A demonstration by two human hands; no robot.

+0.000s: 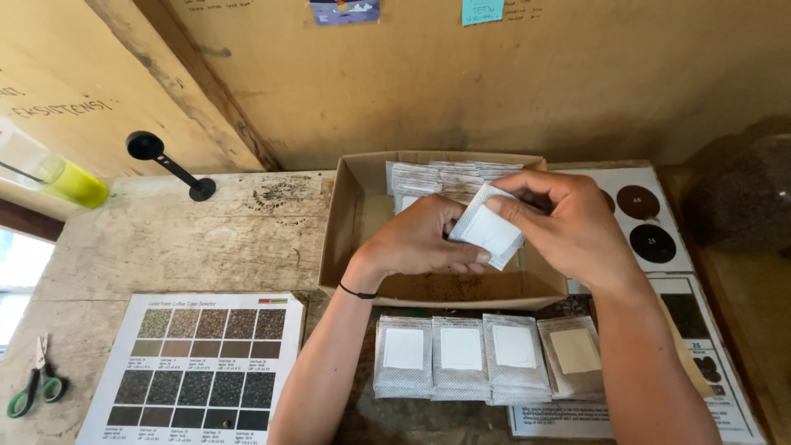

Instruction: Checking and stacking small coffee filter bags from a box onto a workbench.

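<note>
Both my hands hold one small white filter sachet [488,232] over an open cardboard box [342,239]. My left hand [420,241] grips its lower left side, fingers curled under it. My right hand [560,221] pinches its upper right corner from above. More sachets [437,177] stand stacked at the back of the box. A row of several flat sachets [486,356] with white or tan square labels lies on the table in front of the box, below my forearms.
A printed colour chart of dark squares [202,363] lies at front left. Green-handled scissors [35,387] sit at the far left edge. A black scoop [169,165] and a yellow-green container [70,181] rest at back left. Sheets with dark circles [647,222] lie at right.
</note>
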